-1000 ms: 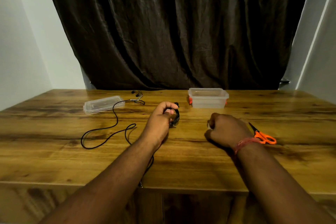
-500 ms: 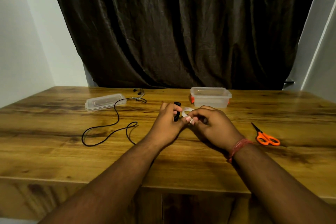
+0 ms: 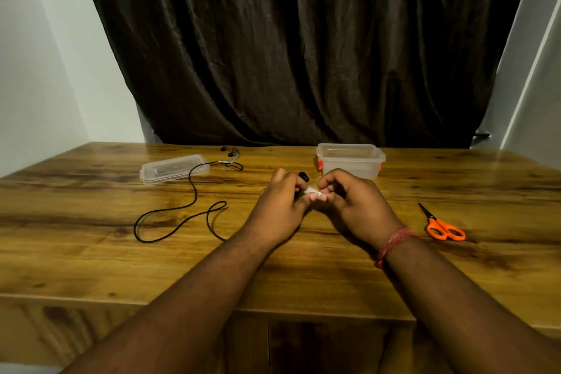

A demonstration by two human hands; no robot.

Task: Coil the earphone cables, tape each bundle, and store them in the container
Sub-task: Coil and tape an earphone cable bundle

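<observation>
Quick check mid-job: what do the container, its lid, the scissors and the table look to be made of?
Container: clear, slightly frosted plastic; the table shows through, orange clips at its sides.
Lid: same translucent plastic, moulded ridges.
Scissors: dark, probably metal blades, glossy orange plastic handles.
Table: wood-grain top with a satin sheen; solid wood or laminate, cannot tell.

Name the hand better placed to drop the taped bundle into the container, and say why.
Right, probably. The right hand is nearer the open container, just behind it. But the left hand grips the coiled bundle, while the right pinches the white tape, so a handover would be needed.
</observation>
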